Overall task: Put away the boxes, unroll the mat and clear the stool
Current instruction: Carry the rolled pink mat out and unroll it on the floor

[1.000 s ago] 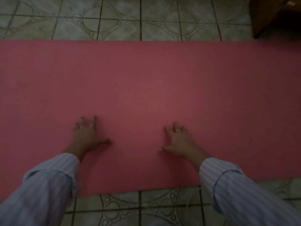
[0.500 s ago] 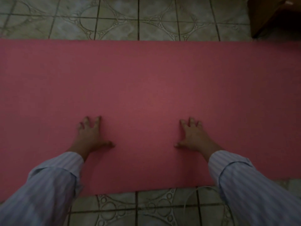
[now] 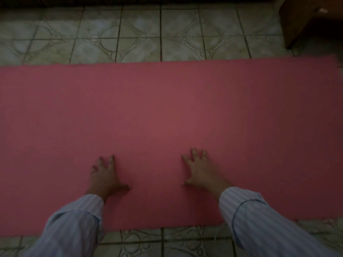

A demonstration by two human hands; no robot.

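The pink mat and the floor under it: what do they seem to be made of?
Pink mat: likely foam or rubber, matte; it lies flat and shows no gloss. Floor: probably ceramic tile, slightly glossy, with grout lines and a raised circular pattern.

one mat (two hands)

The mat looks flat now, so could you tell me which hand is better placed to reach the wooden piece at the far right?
Right, probably. The right hand rests open on the pink mat, nearer the wooden furniture at the far right corner. The left hand lies flat farther left.
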